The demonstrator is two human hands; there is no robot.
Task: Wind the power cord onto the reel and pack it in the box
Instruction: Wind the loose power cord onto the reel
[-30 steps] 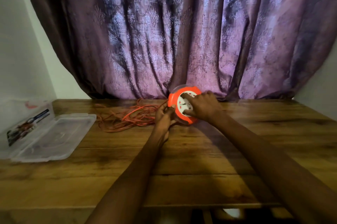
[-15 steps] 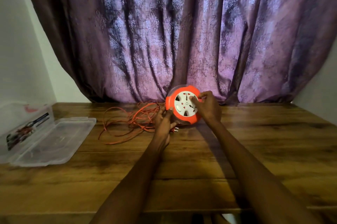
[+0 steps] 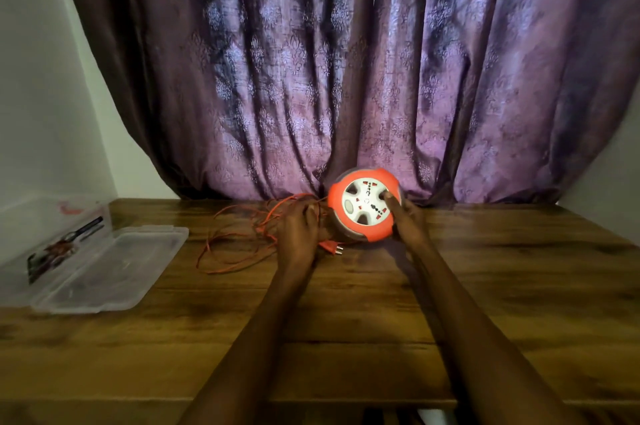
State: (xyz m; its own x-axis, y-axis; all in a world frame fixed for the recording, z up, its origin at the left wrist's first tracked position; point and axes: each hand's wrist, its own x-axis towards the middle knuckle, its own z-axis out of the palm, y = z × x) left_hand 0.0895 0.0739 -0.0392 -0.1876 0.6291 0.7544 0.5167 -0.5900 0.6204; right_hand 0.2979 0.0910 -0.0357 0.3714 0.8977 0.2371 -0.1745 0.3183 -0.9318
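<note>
Now, at this moment:
Reel (image 3: 363,204): stood on its edge at the far side of the table (image 3: 519,286), white face toward the camera, just before the curtain (image 3: 346,78)
Right hand (image 3: 405,220): on the reel's right side, one finger pressed into the white face; grip not tight around anything
Left hand (image 3: 299,230): just left of the reel, curled over the cord where it met the reel; hard to tell how tight
Cord (image 3: 235,237): mostly loose, piled to the left of the left hand, strands running left to right toward the reel
Plug (image 3: 330,248): lay flat by the left hand
Box (image 3: 104,268): open, well apart at the left edge
Likely next: turn with right, feed with left
</note>
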